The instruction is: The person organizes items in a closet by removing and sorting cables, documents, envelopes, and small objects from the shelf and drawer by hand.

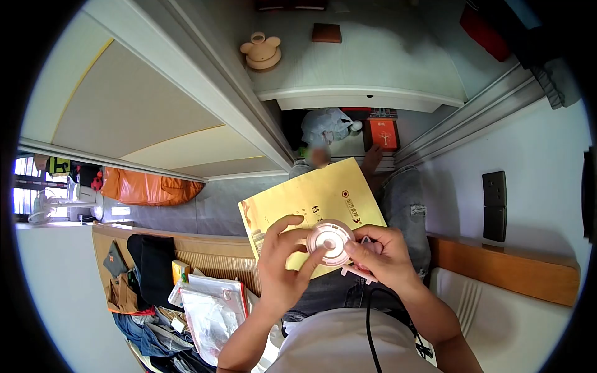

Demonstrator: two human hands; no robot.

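Note:
Over my lap, a round pink-and-white plastic piece (337, 235) with slots around its ring faces up between my hands. My left hand (281, 258) has its thumb on the face of this piece and its index finger at the left rim, the other fingers curved and apart. With its thumb on the right edge, my right hand (390, 260) also grips the piece. Pink plastic parts (359, 273) with a bar-like end stick out below the right fingers, partly hidden. Under both hands lies a yellow document envelope (298, 199) with printed characters, resting on my legs.
A mouse-eared beige object (262, 53) and a brown wallet (327, 33) sit on the white shelf (367, 68). Below are a plastic bag (326, 125) and a red box (381, 135). Clothes and a clear document bag (214, 311) lie at left. A black cable (368, 323) crosses my shirt.

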